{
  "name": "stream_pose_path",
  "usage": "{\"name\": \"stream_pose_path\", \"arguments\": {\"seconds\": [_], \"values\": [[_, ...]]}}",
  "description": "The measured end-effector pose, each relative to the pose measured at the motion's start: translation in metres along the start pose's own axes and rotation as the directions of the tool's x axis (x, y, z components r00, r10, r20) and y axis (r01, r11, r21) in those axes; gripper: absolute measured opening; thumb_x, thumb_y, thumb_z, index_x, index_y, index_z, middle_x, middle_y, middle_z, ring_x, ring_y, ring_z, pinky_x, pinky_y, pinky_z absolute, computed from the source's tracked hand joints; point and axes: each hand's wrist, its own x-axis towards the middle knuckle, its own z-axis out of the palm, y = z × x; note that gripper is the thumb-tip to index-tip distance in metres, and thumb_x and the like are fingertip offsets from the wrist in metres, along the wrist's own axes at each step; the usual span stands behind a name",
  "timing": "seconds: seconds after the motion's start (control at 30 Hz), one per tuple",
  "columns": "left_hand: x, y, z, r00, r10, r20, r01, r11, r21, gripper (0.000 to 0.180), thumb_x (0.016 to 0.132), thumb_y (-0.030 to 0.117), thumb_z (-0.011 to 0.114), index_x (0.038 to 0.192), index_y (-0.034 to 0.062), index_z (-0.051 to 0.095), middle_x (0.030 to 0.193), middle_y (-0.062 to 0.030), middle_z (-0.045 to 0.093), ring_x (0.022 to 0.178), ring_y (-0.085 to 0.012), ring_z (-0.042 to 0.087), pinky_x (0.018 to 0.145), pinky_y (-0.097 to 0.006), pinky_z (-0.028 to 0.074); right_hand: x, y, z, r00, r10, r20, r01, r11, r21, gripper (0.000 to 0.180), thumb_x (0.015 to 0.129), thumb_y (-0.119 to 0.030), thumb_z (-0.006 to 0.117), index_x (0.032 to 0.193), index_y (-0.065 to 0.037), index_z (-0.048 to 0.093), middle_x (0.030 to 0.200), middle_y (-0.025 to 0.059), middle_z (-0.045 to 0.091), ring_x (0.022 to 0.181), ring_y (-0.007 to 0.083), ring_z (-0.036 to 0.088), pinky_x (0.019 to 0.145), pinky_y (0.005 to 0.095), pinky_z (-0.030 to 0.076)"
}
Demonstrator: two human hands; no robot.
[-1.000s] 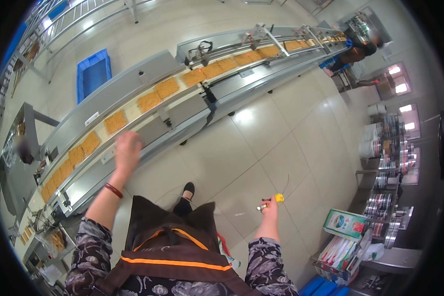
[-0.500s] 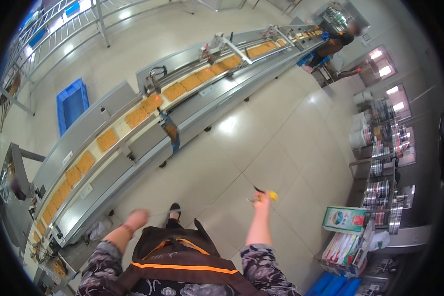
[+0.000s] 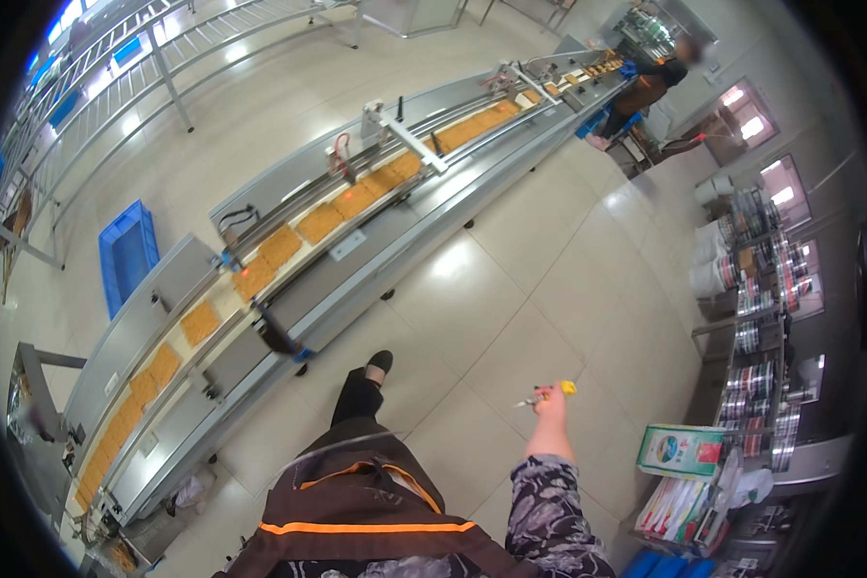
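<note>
Brushed metal conveyor; glossy tiled floor; blue plastic crate.

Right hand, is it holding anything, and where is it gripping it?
The right hand holds a small thin tool with a yellow end, gripped near that end, with the thin tip pointing left. The left hand is out of view.

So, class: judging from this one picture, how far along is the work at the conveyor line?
Done: orange slabs already lie in a row along the conveyor. In hand: the right hand holds a small yellow-tipped tool, away from the belt; the left hand is out of view. Left: nothing shows any slabs taken off yet.
</note>
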Motion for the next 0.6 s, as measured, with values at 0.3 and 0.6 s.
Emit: {"name": "stream_pose_path", "arguments": {"seconds": [0.3,0.6], "values": [[0.035,0.309,-0.076,0.991,0.122,-0.050,-0.127,0.985,-0.118,0.020,0.081,0.021,0.056,0.082,0.0072,0.071,0.089,-0.0164,0.068,0.085,-0.0316,0.064,0.075,-0.043,0.051,0.099,-0.091,0.252,0.943,0.313,0.108,-0.311,0.950,-0.038,0.041,0.096,-0.044,0.051,0.083,-0.005,0.048,0.063,0.0114,0.052,0.040,0.0221,0.045,0.042,0.0387,0.042],[0.035,0.595,-0.143,0.975,0.196,-0.102,-0.205,0.975,-0.082,0.021,0.081,0.021,0.055,0.082,0.0067,0.071,0.087,-0.0165,0.067,0.082,-0.0310,0.063,0.074,-0.043,0.050,0.240,-0.304,0.217,0.994,0.099,-0.046,-0.100,0.995,-0.015,0.052,0.096,-0.051,0.045,0.081,-0.002,0.052,0.064,0.0095,0.057,0.041,0.0153,0.044,0.043,0.0305,0.043]]}}
